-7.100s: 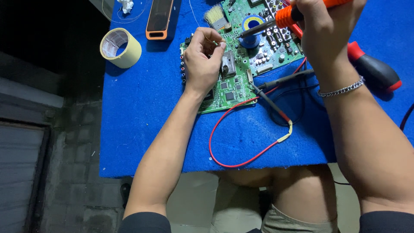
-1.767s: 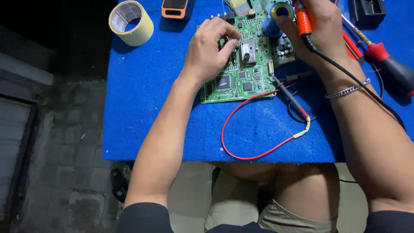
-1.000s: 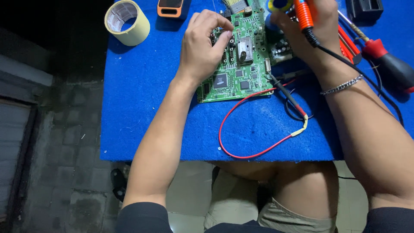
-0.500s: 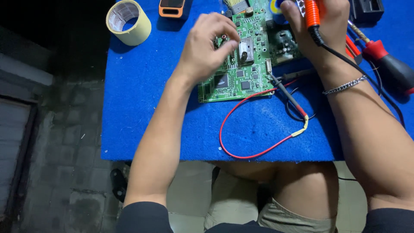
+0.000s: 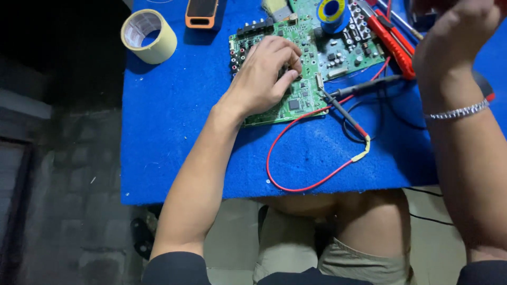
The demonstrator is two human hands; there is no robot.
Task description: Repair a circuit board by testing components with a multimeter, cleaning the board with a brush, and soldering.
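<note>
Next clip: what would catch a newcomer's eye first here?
The green circuit board on the blue mat, with the left hand resting flat on its near end. The right hand is raised above the mat's right side, a silver bracelet on its wrist; what it holds cannot be seen. A red wire loops toward the mat's near edge, and a roll of tape sits at the far left.
</note>
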